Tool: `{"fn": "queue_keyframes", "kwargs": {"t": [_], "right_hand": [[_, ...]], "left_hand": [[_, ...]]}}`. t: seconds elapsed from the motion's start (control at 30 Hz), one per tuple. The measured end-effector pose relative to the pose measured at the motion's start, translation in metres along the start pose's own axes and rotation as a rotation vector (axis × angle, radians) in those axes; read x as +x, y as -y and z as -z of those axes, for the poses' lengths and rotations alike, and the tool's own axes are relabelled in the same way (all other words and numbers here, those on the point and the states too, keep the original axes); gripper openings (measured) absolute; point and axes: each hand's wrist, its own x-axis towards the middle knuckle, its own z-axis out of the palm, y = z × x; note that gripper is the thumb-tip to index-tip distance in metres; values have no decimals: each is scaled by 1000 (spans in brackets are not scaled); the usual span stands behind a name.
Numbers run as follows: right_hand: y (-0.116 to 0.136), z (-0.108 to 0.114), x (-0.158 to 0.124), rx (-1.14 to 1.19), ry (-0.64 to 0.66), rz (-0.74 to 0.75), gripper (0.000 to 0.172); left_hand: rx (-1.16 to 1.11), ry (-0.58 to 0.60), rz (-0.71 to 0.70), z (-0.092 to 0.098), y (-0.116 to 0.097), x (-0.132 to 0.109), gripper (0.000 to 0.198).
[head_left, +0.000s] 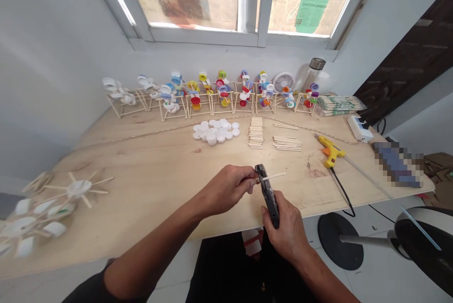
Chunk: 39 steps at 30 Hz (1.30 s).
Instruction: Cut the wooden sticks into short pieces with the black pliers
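Near the table's front edge, my left hand (230, 187) pinches a thin wooden stick (276, 176). The stick passes through the jaws of a dark cutting tool, which looks like pliers (270, 201), and its free end sticks out to the right. My right hand (288, 225) is wrapped around the handles of the pliers. Beyond my hands lie a stack of short sticks (255, 133), a second pile of sticks (286, 143) and a cluster of white bottle caps (215, 131).
Several stick frames with colourful cap wheels (244, 93) line the wall. Left are a spoked wheel (78, 189) and a cap wheel (23, 226). A yellow glue gun (331, 151), power strip (360, 128), bagged sticks (339, 105), small fan (283, 82) and bottle (313, 72) stand right.
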Motion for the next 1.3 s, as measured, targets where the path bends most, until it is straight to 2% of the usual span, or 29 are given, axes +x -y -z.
{"fn": "queue_keyframes", "kwargs": {"t": [0.3,0.63,1.07,1.17,1.3], "right_hand": [[-3,-5,10,-37,5,-18,9],[-5,-10,16,-39,95,-79,4],[-6,-15,28,-20,163,-211,7],[-7,-15,29,-6,147,-233,8],[-8,-11,28,64,147,-228,10]], "left_hand": [[14,-15,18,5,7,6,21],[4,-27,30,6,20,16,20],[-13,9,48,7,42,35,19],[14,-29,39,1,43,35,18],[94,-167,61,-12,39,27,17]]}}
